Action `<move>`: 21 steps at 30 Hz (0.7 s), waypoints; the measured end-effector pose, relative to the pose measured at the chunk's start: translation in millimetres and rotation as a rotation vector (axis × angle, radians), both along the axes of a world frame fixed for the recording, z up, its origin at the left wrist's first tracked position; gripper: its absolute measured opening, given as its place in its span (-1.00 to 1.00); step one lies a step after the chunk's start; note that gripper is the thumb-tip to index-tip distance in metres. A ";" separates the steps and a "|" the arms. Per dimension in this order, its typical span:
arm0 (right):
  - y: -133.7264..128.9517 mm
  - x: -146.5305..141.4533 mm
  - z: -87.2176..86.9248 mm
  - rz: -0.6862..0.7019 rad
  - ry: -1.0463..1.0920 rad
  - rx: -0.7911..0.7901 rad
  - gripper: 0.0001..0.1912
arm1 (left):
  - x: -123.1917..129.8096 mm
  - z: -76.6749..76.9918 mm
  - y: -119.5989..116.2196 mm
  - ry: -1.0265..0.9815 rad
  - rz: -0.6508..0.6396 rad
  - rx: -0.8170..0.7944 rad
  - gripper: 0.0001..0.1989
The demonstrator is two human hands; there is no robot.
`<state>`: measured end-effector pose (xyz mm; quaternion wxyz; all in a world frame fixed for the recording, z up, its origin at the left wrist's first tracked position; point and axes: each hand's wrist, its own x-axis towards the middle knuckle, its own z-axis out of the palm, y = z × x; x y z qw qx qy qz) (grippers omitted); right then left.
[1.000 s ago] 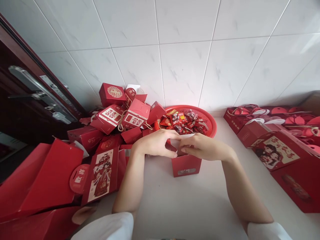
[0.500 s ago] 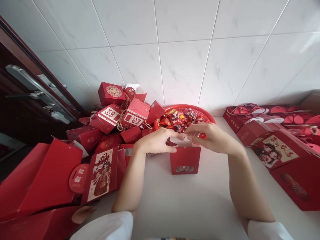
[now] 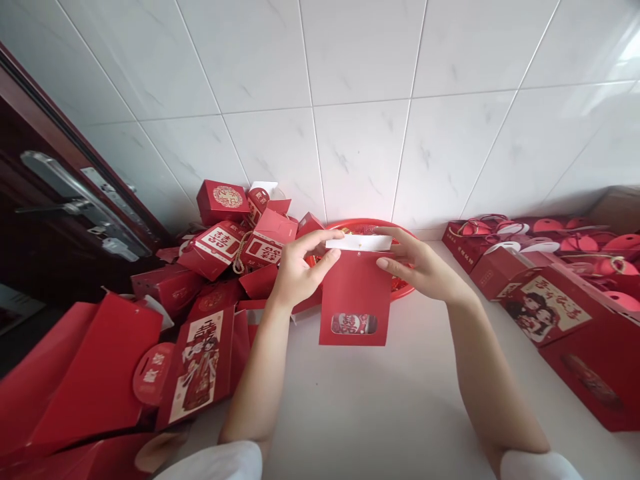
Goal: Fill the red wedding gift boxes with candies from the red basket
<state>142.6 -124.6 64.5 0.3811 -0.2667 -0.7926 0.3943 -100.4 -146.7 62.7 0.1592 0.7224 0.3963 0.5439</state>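
Note:
A red paper gift box (image 3: 355, 287) stands upright before me, its top edge showing a white inner flap (image 3: 359, 243). Wrapped goods show through the small window low on its front. My left hand (image 3: 307, 263) grips the upper left corner, thumb in front and fingers behind. On the upper right corner, my right hand (image 3: 420, 263) holds on in the same way, some fingertips hidden behind the flap. Behind the box sits a red plastic basket (image 3: 407, 289), mostly covered by the box and hands; its candies barely show.
Piled red boxes (image 3: 215, 237) with rope handles crowd the left side, against a dark door (image 3: 60, 200). Along the right stand rows of red boxes (image 3: 565, 300). A tiled wall (image 3: 360, 147) closes off the back of the white table (image 3: 360, 407).
Both hands have moved from over the open box top to its upper corners. The box now looks taller, its front panel facing me and the white flap showing.

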 end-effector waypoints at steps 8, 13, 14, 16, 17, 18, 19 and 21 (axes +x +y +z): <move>2.7 -2.3 -2.0 -0.023 0.205 -0.139 -0.64 | 0.9 2.8 -2.9 -0.039 -0.086 -0.074 -0.59; 4.2 1.5 -3.9 -0.121 0.230 -0.079 -0.63 | -1.9 6.3 -7.3 0.029 -0.204 -0.214 -0.47; 4.5 2.0 -4.0 -0.141 0.229 -0.063 -0.63 | -1.7 6.1 -7.9 0.033 -0.217 -0.237 -0.46; 4.5 2.7 -3.8 -0.162 0.224 -0.041 -0.62 | -0.5 5.1 -8.2 0.026 -0.216 -0.238 -0.49; 4.2 2.9 -3.3 -0.164 0.220 -0.037 -0.62 | 0.2 4.5 -8.1 0.024 -0.202 -0.217 -0.51; 3.8 3.0 -2.6 -0.160 0.217 -0.038 -0.62 | 0.9 3.9 -7.9 0.028 -0.183 -0.191 -0.54; 3.3 3.2 -1.8 -0.152 0.214 -0.044 -0.62 | 1.6 3.4 -7.7 0.036 -0.167 -0.166 -0.58; 1.9 3.8 0.1 -0.134 0.212 -0.052 -0.61 | 2.6 3.1 -7.5 0.050 -0.145 -0.124 -0.65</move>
